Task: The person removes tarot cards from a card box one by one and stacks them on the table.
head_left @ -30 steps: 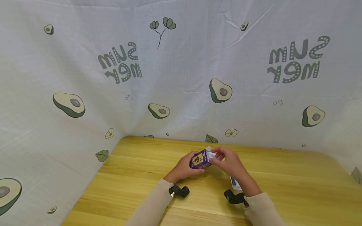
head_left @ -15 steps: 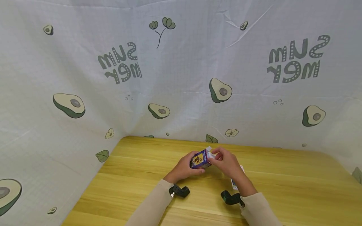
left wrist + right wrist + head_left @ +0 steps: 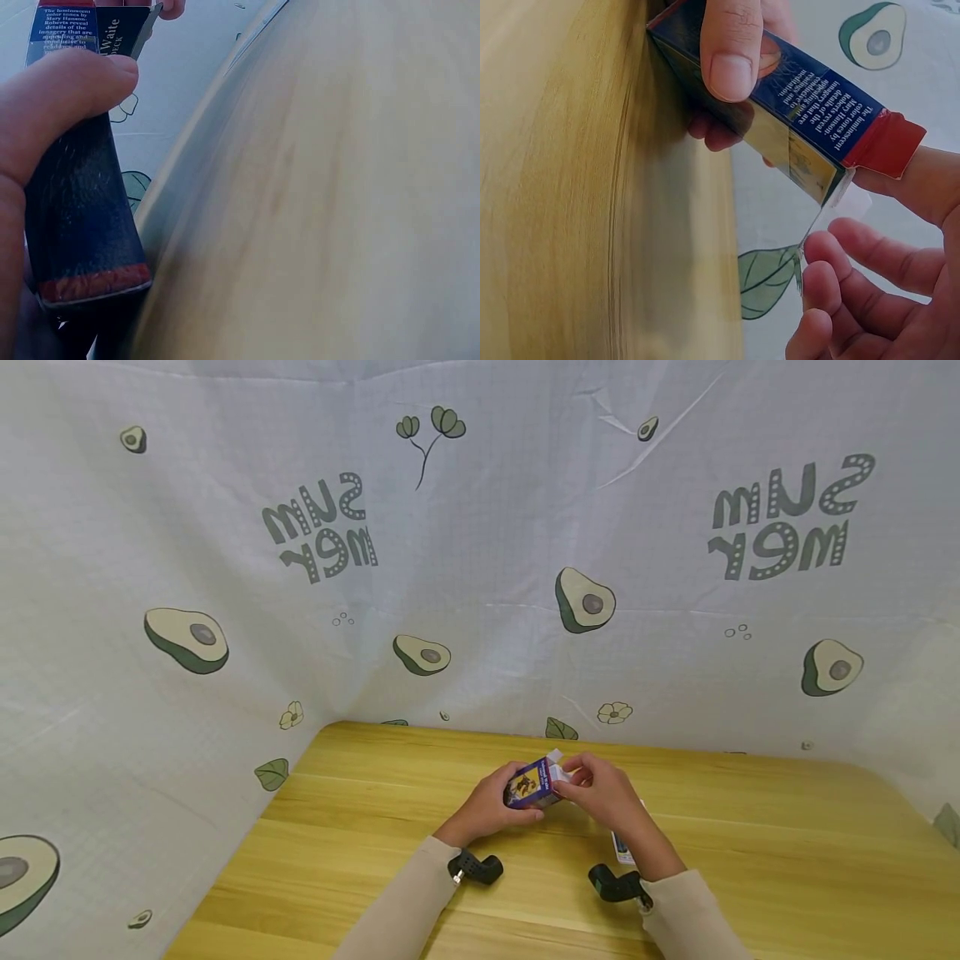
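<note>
My left hand (image 3: 489,803) grips a small dark blue card box (image 3: 531,783) with a yellow picture panel, low over the table. In the left wrist view, the thumb (image 3: 75,90) lies across its narrow printed side; part of the lettering reads "Waite" and "Deck". The box's open end faces my right hand (image 3: 606,789), with a white flap (image 3: 554,755) standing out from it. In the right wrist view, the right thumb reaches behind the red side flap (image 3: 890,142), and curled fingers (image 3: 821,281) hold the edge of the lid flap. The inside of the box is hidden.
A white-edged flat card or pack (image 3: 622,849) lies on the wooden table (image 3: 360,793), partly covered by the right forearm. Black wrist cameras (image 3: 476,866) sit on both wrists. Behind the table hangs a white curtain (image 3: 480,527) with avocado prints.
My right hand and forearm have shifted slightly left, the fingers staying at the box's open end. The left hand and box have stayed nearly still.
</note>
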Demonstrator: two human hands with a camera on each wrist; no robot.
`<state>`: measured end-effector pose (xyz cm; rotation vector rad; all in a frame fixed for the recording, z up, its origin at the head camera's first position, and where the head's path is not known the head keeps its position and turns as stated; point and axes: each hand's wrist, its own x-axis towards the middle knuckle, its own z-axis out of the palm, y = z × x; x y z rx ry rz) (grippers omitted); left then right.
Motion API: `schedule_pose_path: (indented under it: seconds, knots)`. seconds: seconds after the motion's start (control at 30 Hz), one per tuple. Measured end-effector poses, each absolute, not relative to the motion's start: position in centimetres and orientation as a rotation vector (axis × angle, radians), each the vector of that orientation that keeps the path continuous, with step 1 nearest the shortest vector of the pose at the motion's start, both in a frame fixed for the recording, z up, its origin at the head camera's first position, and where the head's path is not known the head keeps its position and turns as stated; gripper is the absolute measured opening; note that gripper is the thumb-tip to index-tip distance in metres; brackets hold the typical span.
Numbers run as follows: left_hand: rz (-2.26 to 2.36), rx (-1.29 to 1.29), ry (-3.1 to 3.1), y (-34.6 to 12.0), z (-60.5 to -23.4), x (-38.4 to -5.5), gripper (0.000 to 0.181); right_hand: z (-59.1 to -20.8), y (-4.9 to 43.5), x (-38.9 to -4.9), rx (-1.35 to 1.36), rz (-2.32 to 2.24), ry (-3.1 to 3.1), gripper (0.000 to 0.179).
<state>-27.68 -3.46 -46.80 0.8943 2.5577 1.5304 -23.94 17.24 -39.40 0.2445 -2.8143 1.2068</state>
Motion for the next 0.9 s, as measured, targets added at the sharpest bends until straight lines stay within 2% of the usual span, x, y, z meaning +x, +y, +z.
schedule_pose_path:
  seconds: [0.17,0.53,0.9]
  knots:
    - [1.531,0.909,2.559,-3.5,-46.9,-27.8,0.065,-39.2,17.5,-23.9,0.237,1.219,-2.819,0.04]
    - [1.532,0.894,2.544,-3.6,-46.8,-27.7,0.065,-38.7,18.1,-23.8,0.208,1.171,-2.865,0.026]
    - [1.503,0.883,2.561,-3.6,-46.8,-27.8,0.066,-38.2,18.7,-23.5,0.143,1.174,-2.875,0.028]
